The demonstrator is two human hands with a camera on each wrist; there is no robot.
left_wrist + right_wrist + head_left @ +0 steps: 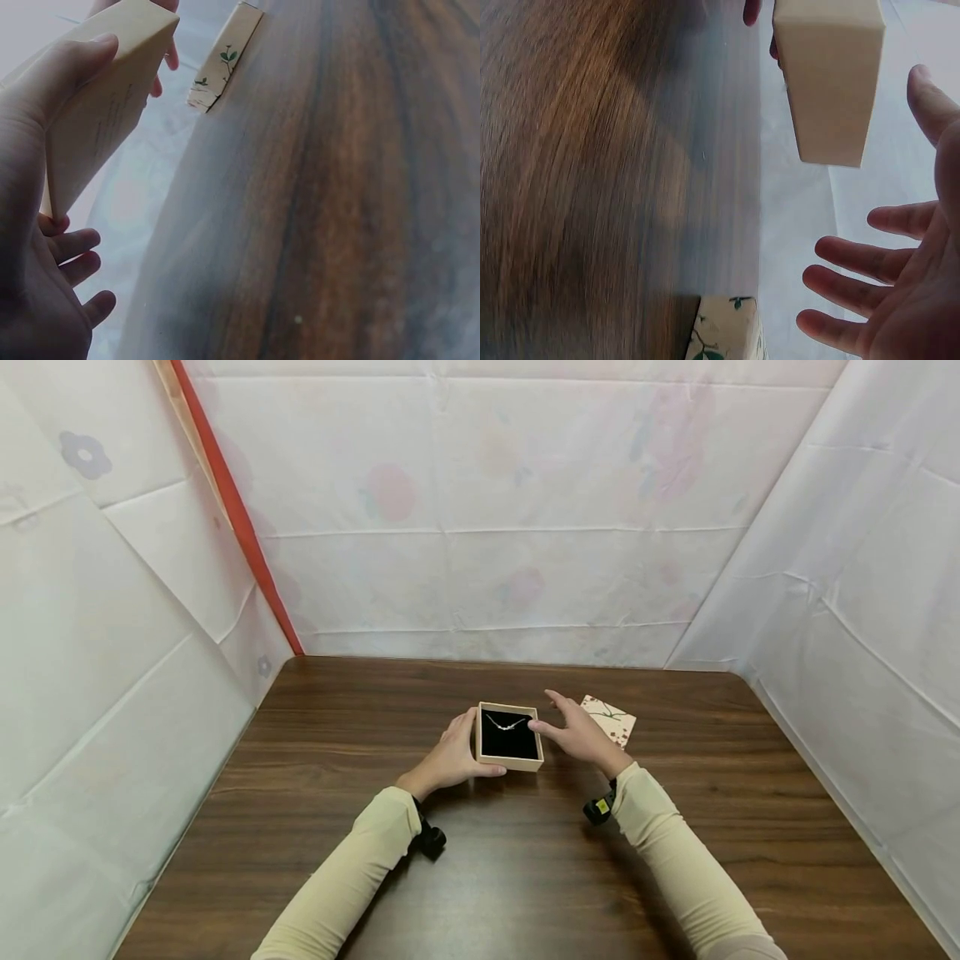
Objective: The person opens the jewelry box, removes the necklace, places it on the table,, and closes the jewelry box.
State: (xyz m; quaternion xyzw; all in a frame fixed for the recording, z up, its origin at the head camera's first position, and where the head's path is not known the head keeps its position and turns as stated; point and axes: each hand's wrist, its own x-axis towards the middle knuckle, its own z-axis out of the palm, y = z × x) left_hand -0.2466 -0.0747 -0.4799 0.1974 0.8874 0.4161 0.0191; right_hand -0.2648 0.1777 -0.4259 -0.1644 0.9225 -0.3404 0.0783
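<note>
My left hand [452,757] grips a small cream jewellery box [512,764] by its left side, its thumb along the near wall. Inside, a thin silver necklace [506,726] lies across a black cushion [510,745]. Seen from the left wrist, the box [105,112] is held up off the table, with faint print on its underside. My right hand [577,735] is at the box's right edge, fingers spread and holding nothing. From the right wrist, a gap shows between that hand [900,270] and the plain box wall [831,90].
A box lid [611,720] with a floral print lies on the brown wooden table [360,718], just beyond the right hand. White patterned sheets [487,510] enclose the back and both sides. A red strip [240,518] runs down the back left corner.
</note>
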